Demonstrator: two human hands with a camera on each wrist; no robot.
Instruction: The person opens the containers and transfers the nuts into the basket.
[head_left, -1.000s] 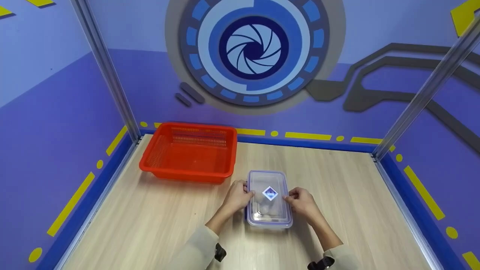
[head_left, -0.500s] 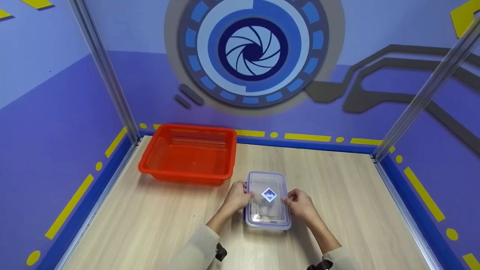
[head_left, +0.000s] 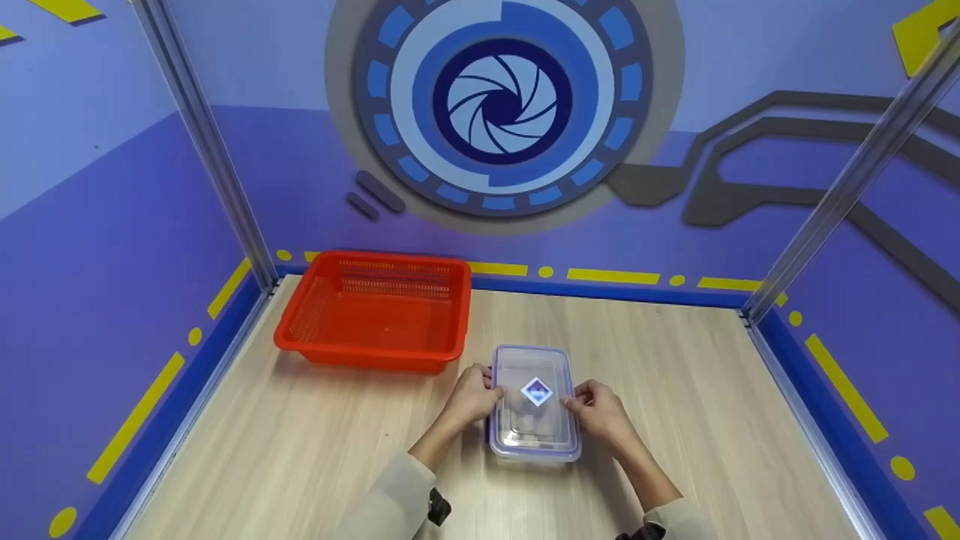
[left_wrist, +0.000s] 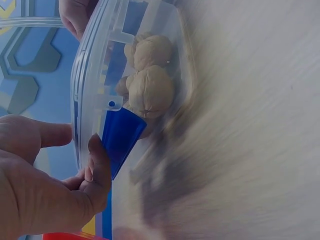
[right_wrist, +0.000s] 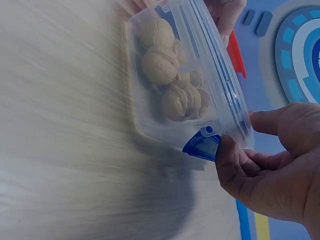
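Observation:
A clear plastic food container (head_left: 551, 420) with a purple-edged lid and a diamond-shaped sticker stands on the table between both hands. Through its wall, several walnuts (left_wrist: 151, 91) show in the left wrist view. My left hand (head_left: 471, 396) pinches the container's left edge, thumb on the lid and fingers under the rim beside a blue latch (left_wrist: 122, 135) that sticks outward. On the opposite edge, my right hand (head_left: 601, 411) does likewise, its fingers at another blue latch (right_wrist: 201, 146), which also angles away from the wall. The fingertips behind the latches are partly hidden.
A red plastic basket (head_left: 375, 360) with slotted sides stands at the back left, holding nothing visible. Printed blue-purple panels (head_left: 300, 172) and metal posts (head_left: 214, 150) enclose the wooden table (head_left: 315, 435) at the back and sides.

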